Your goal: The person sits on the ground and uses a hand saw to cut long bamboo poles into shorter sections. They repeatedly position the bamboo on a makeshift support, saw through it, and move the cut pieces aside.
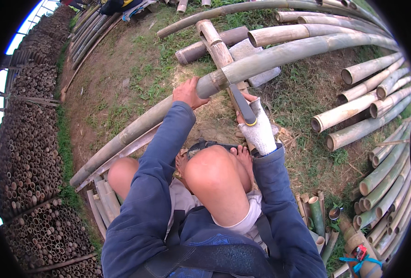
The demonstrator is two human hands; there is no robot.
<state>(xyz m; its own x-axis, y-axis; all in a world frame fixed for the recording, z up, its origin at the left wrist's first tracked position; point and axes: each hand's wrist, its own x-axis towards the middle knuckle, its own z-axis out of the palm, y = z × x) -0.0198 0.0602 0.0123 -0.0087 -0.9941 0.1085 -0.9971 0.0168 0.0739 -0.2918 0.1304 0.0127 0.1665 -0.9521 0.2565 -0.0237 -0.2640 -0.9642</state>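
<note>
A long grey-green bamboo pole (136,124) slants from the lower left to the upper right in front of me. My left hand (190,94), bare, is wrapped over it near a node, just left of the middle. Close by on the right, my right hand (257,125) wears a white glove with fingertips showing. It grips a narrow hand tool (243,105) with a dark grey, yellow-edged end. The tool's far end meets the pole's near side beside the node; its working edge is hidden. Under the pole lies a notched bamboo piece (214,44).
A short thick bamboo log (233,37) and a grey stone block (264,76) lie beyond the pole. Bamboo poles (339,118) are spread at the right, with more green ones (386,173) below. Tall stacks of cut bamboo (34,139) line the left. My bare knee (214,169) is below my hands.
</note>
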